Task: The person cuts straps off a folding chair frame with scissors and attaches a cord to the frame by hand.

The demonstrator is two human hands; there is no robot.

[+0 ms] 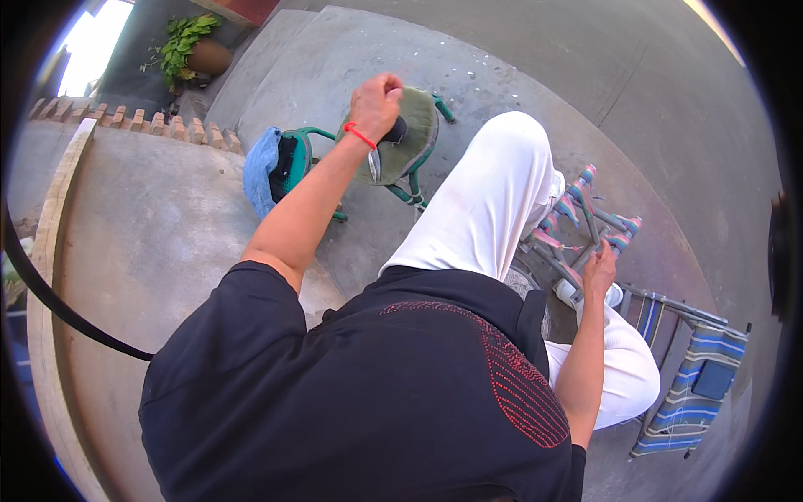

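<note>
— What does the far left show?

— A curved pale curb (pixel 58 217) edging a concrete slab (pixel 159 234), a row of bricks (pixel 134 121) above it, and a potted plant (pixel 194 48) near the top. A black cable (pixel 50 301) arcs across the slab's lower part.

— And the person's left arm?

— It stretches up and away from the black shirt (pixel 360 402), nearly straight, a red band (pixel 360 135) around the wrist. The left hand (pixel 376 105) is balled into a fist, fingers wrapped round a dark handle whose metal end hangs just below the wrist — what tool it is cannot be told.

— Where is the chair relative to that fist?

— The small green-framed chair (pixel 401 155) lies tipped on the pavement directly under the hand; its olive seat pad (pixel 416 134) sits just right of the knuckles, seemingly touching them. A blue cloth (pixel 261 167) drapes over the chair's other end, left of the forearm.

— Moving right?

— The person's leg in white trousers (pixel 493 197) runs up the middle. Beyond it, the right arm drops downward, bent at the elbow. The right hand (pixel 600 268) rests with fingers together on the grey frame of a folding stool (pixel 590 222) with pink-striped tips; whether it truly grips the bar cannot be told.

— And at the edge?

— A blue striped folding chair (pixel 690 385) lies just beside the right knee.
</note>
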